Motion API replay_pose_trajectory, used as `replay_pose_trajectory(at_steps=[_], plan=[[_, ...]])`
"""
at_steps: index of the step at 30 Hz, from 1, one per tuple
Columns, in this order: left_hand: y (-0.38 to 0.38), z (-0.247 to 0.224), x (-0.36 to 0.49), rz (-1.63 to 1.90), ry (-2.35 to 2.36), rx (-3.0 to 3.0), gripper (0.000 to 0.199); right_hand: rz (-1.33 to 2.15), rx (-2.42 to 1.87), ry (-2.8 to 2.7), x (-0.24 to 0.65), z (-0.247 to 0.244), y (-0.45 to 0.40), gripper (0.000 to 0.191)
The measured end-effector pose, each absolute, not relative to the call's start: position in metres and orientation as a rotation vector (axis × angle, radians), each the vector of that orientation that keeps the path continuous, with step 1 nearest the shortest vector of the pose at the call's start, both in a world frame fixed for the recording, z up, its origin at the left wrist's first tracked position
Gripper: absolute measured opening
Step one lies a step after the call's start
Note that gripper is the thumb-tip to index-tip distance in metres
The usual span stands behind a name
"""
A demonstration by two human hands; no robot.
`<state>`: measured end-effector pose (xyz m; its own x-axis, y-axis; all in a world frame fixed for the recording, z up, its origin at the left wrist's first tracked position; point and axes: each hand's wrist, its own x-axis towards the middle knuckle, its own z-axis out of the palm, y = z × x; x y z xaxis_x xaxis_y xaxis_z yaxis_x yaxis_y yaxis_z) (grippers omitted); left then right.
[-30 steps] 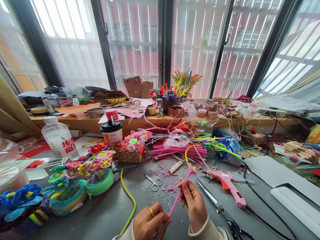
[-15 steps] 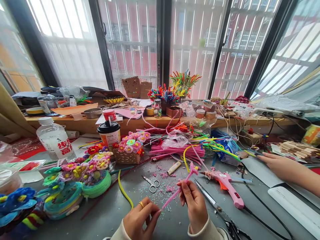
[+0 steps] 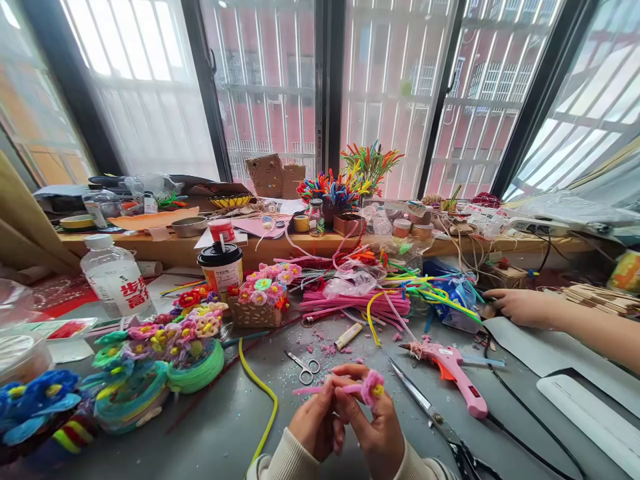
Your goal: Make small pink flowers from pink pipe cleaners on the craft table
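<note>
A pink pipe cleaner flower (image 3: 371, 389) with a yellow centre lies sideways in my hands, its fuzzy stem poking out to the left. My right hand (image 3: 373, 427) is closed on it just below the bloom. Fingers of my left hand (image 3: 313, 420) pinch the stem, the two hands touching at the fingertips. Small scissors (image 3: 305, 367) lie just beyond my left hand. Right of my right hand are large scissors (image 3: 425, 403) with open blades and a pink glue gun (image 3: 453, 373). A yellow pipe cleaner (image 3: 273, 400) curves along the left.
Finished flower pots (image 3: 197, 370) crowd the left, beside a water bottle (image 3: 117, 280) and lidded cup (image 3: 220, 267). Pink pipe cleaners (image 3: 350, 305) and a lighter (image 3: 349, 337) lie ahead. Another person's hand (image 3: 520, 308) reaches in from the right. The glue gun's black cable (image 3: 525, 443) trails nearby.
My hands have come together, the left moving right to meet the right one. The flower has tipped from upright to sideways, bloom to the right. The other person's hand shifted slightly left.
</note>
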<state>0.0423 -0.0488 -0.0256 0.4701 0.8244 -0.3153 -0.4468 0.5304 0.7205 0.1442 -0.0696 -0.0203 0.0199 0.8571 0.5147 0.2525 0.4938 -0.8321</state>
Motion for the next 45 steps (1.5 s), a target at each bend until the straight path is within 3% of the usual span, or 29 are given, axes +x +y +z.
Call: replay_pose_trajectory(at_steps=[6, 17, 21, 27, 31, 36, 45], plan=[[-0.052, -0.008, 0.037, 1.068, 0.807, 0.528, 0.032, 0.637, -0.984, -1.541, 0.145, -0.017, -0.07, 0.024], [-0.045, -0.002, -0.004, 1.299, 0.796, 0.564, 0.034, 0.96, -1.04, -1.41, 0.139, -0.021, -0.067, 0.028], [-0.039, 0.003, -0.014, 1.246, 0.787, 0.639, 0.031, 1.041, -1.03, -1.315, 0.136, -0.024, -0.067, 0.026], [-0.016, 0.012, -0.009, 1.0, 0.802, 0.928, 0.03, 1.294, -0.669, -1.136, 0.134, -0.023, -0.067, 0.023], [0.004, 0.009, 0.006, 0.819, 0.81, 1.09, 0.029, 1.392, -0.496, -1.058, 0.134, -0.018, -0.068, 0.041], [0.026, -0.011, 0.021, 0.865, 0.922, 1.192, 0.035, 1.52, -0.524, -1.026, 0.136, -0.017, -0.067, 0.031], [0.011, -0.018, 0.02, 0.763, 0.831, 1.158, 0.03, 1.481, -0.642, -1.169, 0.138, -0.017, -0.066, 0.04]])
